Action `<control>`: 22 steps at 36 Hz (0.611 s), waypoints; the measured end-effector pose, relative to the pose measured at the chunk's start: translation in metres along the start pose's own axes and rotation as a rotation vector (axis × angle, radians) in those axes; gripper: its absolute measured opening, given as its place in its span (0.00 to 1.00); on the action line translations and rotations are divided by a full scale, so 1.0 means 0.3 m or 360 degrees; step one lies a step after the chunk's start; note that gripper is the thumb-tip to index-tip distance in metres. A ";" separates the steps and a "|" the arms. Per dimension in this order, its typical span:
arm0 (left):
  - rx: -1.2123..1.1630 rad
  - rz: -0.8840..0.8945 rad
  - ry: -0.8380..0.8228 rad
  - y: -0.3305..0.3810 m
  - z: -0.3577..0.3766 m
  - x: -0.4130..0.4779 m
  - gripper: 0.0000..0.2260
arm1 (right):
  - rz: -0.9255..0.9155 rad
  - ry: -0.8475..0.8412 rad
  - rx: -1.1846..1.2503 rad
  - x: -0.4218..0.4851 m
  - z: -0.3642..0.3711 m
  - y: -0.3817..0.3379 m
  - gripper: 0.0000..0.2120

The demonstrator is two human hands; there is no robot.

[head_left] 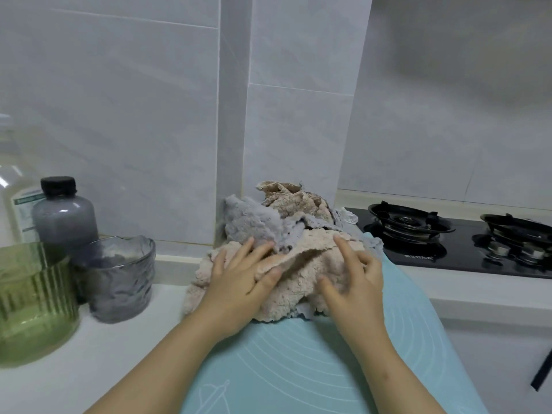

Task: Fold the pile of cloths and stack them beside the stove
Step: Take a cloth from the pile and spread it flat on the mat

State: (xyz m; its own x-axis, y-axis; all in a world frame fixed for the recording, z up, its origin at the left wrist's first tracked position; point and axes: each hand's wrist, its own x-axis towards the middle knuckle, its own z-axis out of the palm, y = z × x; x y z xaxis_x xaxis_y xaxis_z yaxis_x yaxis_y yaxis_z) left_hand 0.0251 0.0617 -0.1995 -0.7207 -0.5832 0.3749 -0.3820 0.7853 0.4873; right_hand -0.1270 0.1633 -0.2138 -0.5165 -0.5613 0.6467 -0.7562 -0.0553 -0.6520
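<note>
Head view | left hand (239, 279), right hand (351, 282): grip spread flat on pink cloth (298, 282), pinching nothing | likely separating it from pile (248, 222)

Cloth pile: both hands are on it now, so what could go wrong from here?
The pink cloth under the left hand and right hand is tangled with grey and beige ones, so lifting it may drag the pile along. A swung cloth could knock the grey glass close on the left. The pile's edge lies near the stove; a loose cloth might slide onto it.
</note>
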 end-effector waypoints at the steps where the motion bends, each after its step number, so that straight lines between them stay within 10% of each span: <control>1: 0.0083 0.0067 -0.0060 -0.007 0.012 -0.002 0.31 | -0.0053 -0.0093 0.0018 -0.003 0.009 0.000 0.26; 6: 0.0050 0.0071 -0.0015 0.004 0.019 -0.005 0.34 | -0.0003 -0.0266 0.0056 -0.012 0.031 0.006 0.09; 11: -0.0220 -0.0030 0.0250 0.000 0.004 -0.005 0.21 | 0.0270 -0.0098 0.0364 0.003 0.006 -0.007 0.15; 22: 0.0514 0.0184 0.0367 -0.013 -0.036 0.049 0.36 | 0.0688 0.0641 0.1188 0.047 -0.048 -0.004 0.13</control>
State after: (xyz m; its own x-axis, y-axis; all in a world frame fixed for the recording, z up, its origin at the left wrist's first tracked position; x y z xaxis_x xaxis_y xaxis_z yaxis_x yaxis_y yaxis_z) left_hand 0.0222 0.0478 -0.1875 -0.6349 -0.4898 0.5975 -0.4945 0.8518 0.1728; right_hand -0.1391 0.1674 -0.1981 -0.8964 -0.3376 0.2873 -0.0873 -0.5009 -0.8611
